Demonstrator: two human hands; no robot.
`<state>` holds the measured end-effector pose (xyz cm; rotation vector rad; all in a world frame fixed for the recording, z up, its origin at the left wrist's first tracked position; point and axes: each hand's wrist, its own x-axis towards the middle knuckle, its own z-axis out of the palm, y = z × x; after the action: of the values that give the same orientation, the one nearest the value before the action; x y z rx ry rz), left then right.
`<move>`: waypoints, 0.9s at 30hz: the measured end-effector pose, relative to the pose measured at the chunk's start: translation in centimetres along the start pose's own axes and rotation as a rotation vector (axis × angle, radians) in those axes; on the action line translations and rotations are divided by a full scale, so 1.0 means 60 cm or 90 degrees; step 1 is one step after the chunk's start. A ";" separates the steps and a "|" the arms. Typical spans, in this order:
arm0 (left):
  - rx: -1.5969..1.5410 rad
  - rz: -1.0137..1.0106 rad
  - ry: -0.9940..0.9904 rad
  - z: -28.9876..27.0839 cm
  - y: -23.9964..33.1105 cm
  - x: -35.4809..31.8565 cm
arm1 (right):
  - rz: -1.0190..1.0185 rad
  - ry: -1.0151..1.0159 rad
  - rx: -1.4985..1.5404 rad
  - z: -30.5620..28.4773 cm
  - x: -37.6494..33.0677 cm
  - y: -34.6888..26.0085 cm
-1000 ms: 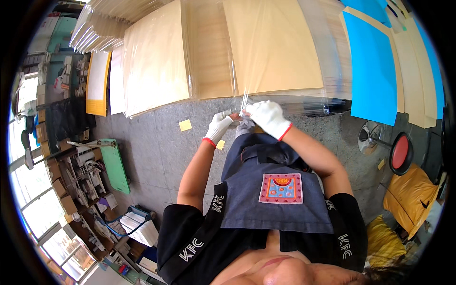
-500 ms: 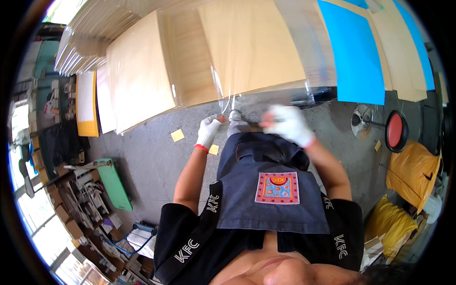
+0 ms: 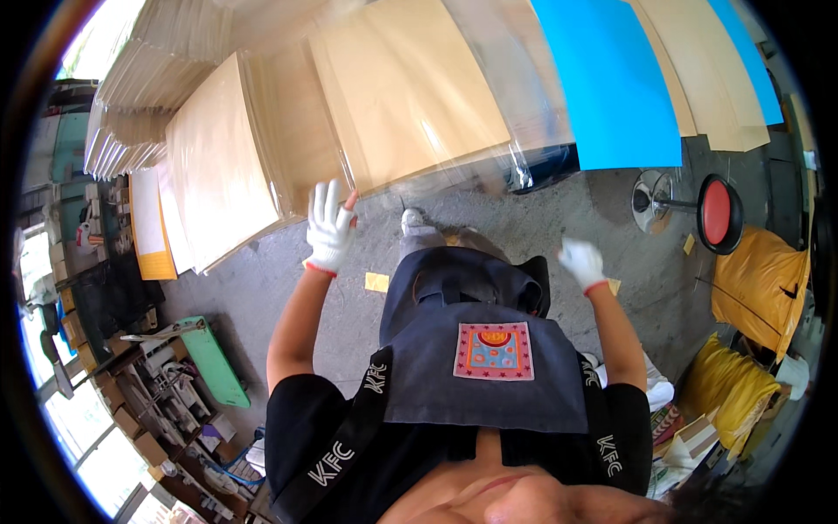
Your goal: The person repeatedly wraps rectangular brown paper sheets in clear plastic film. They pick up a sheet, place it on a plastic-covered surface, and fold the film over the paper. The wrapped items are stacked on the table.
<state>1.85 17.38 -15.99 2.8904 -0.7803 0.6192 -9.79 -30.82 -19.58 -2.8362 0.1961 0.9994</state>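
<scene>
The left hand [image 3: 330,225] in a white knit glove is spreading its fingers wide against a thin, glossy clear plastic film [image 3: 489,131] draped over flat tan boards [image 3: 410,87]. The gloved right hand [image 3: 582,262] is curling loosely, apparently holding nothing. That slippery film could be snagging, tearing or sliding off the smooth boards.

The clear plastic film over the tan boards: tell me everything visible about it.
The clear plastic film is a thin, glossy, see-through sheet, wrinkled and streaked with glare. It drapes across the tan boards and part of the bright blue board, its lower edge hanging loose past the boards' near edge. The white-gloved left hand is raised open at that edge; whether it touches the film is unclear.
</scene>
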 end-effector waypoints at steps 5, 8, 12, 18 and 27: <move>-0.071 0.297 0.101 0.047 -0.013 0.079 | -0.347 0.562 -0.097 -0.163 0.145 -0.125; -0.120 0.359 0.025 0.012 0.004 0.103 | -0.561 0.664 -0.259 -0.193 0.212 -0.132; -0.136 0.257 -0.049 -0.010 -0.007 0.063 | -0.729 0.534 -0.179 -0.228 0.203 -0.146; -0.137 0.099 -0.085 -0.018 0.006 0.024 | -0.748 0.538 -0.106 -0.213 0.197 -0.139; -0.329 -0.181 -0.045 0.000 0.026 -0.062 | -0.509 0.492 0.275 -0.118 0.136 -0.132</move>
<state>-1.87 17.76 -17.53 2.4822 -0.4368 0.2375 2.17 -24.82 -18.61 -2.3600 -0.5430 -0.2732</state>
